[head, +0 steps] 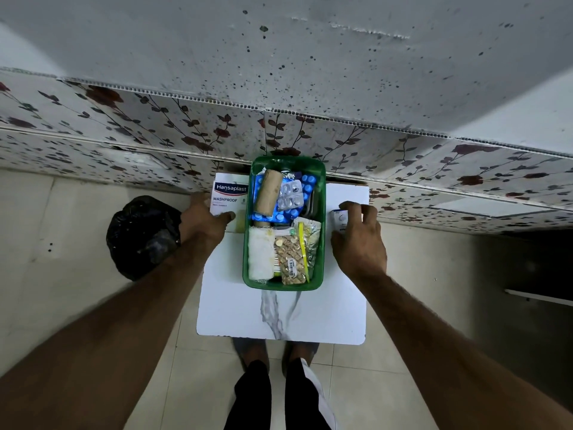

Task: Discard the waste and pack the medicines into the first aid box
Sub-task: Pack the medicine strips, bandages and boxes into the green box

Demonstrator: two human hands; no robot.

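Here, plaster box (pixel 228 196) under left hand (pixel 204 220)

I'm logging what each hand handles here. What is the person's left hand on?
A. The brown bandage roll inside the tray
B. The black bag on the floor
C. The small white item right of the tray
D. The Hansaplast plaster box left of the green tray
D: the left hand rests on the Hansaplast box, beside the green tray.
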